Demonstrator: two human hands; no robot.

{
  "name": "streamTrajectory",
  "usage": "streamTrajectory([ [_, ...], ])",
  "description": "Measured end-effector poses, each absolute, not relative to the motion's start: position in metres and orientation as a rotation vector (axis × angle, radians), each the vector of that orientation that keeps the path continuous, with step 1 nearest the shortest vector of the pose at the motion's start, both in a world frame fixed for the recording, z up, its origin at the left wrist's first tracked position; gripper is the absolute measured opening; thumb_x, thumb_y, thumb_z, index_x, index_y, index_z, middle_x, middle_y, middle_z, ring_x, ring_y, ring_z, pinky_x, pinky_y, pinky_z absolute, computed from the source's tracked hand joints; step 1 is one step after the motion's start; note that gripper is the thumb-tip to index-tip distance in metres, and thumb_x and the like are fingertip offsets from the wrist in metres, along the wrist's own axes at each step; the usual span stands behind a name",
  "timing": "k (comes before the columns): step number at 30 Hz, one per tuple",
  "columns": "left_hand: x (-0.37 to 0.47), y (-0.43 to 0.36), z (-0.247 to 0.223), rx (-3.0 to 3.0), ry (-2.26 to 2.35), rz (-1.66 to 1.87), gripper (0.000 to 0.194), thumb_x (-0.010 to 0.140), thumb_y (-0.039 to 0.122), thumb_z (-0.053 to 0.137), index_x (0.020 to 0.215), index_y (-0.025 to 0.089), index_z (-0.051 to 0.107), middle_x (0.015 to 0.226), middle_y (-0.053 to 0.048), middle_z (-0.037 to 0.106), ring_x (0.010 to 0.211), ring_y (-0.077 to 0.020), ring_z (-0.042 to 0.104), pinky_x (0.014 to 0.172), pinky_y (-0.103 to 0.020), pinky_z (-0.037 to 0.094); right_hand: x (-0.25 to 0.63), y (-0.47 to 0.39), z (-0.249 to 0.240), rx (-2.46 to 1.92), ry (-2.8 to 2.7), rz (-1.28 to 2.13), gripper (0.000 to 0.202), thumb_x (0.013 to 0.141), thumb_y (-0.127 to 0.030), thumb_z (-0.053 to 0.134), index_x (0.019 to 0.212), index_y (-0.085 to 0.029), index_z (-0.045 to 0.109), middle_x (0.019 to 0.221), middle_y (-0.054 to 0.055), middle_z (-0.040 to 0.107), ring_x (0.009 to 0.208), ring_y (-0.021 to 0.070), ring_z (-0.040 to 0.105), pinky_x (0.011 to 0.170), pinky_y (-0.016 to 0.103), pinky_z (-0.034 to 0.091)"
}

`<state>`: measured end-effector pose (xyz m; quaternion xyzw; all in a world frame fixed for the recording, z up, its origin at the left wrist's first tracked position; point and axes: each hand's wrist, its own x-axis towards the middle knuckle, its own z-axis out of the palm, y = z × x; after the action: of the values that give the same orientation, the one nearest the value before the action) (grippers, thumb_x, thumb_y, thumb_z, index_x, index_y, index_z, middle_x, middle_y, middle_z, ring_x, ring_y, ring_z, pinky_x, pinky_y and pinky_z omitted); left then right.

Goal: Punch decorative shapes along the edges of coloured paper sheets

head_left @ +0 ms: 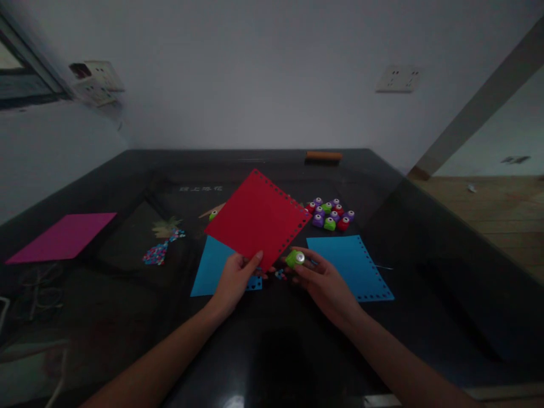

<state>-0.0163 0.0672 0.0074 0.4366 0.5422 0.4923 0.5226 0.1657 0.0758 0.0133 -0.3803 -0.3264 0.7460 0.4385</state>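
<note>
A red sheet (259,218) with punched holes along two edges is raised above the dark table, its lower corner held by my left hand (236,279). My right hand (321,277) is closed around a small green punch (294,259), just right of that corner. Under the red sheet lies a blue sheet (206,275), partly covered, with holes near its lower edge. Another blue sheet (348,263), punched along its right and bottom edges, lies beside my right hand. Small cut-out bits (280,274) rest between my hands.
Several purple, green and red punches (329,214) stand grouped behind the right blue sheet. A pile of coloured bits (156,253) is at the left, with a magenta sheet (63,237) farther left. A brown roll (323,155) lies at the table's back edge.
</note>
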Motion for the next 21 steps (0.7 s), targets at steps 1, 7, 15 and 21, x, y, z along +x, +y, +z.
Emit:
streamTrajectory([
  [1,-0.017,0.065,0.009,1.077,1.314,1.157,0.025,0.078,0.040,0.059,0.081,0.015,0.062,0.068,-0.005,0.070,0.059,-0.0189,0.064,0.056,-0.028,0.049,0.165,0.075,0.014,-0.937,-0.807,1.870,0.037,0.065,-0.021,0.074,0.099,-0.026,0.063,0.097,0.003,0.068,0.082,0.0173,0.066,0.072,0.032,0.051],
  [7,-0.021,0.057,0.020,1.227,1.429,1.095,0.030,0.081,0.040,0.053,0.060,0.019,0.058,0.052,-0.003,0.064,0.049,-0.0160,0.055,0.051,-0.026,0.042,0.162,0.074,0.012,-0.920,-0.783,1.917,0.041,0.062,-0.016,0.075,0.100,-0.026,0.064,0.096,0.002,0.067,0.081,0.0181,0.067,0.084,0.038,0.051],
  [15,-0.019,0.057,0.026,1.225,1.414,1.126,0.032,0.080,0.037,0.054,0.055,0.018,0.057,0.052,-0.003,0.063,0.049,-0.0153,0.055,0.051,-0.025,0.043,0.160,0.074,0.009,-0.960,-0.761,1.884,0.043,0.065,-0.021,0.076,0.106,-0.023,0.063,0.096,0.003,0.068,0.078,0.0155,0.066,0.081,0.034,0.052],
  [21,-0.017,0.056,0.024,1.176,1.371,1.179,0.024,0.077,0.035,0.058,0.063,0.016,0.062,0.054,-0.002,0.065,0.050,-0.0135,0.056,0.050,-0.023,0.043,0.158,0.072,0.011,-0.982,-0.758,1.839,0.032,0.063,-0.019,0.078,0.092,-0.018,0.065,0.090,0.002,0.067,0.076,0.0132,0.063,0.071,0.027,0.052],
])
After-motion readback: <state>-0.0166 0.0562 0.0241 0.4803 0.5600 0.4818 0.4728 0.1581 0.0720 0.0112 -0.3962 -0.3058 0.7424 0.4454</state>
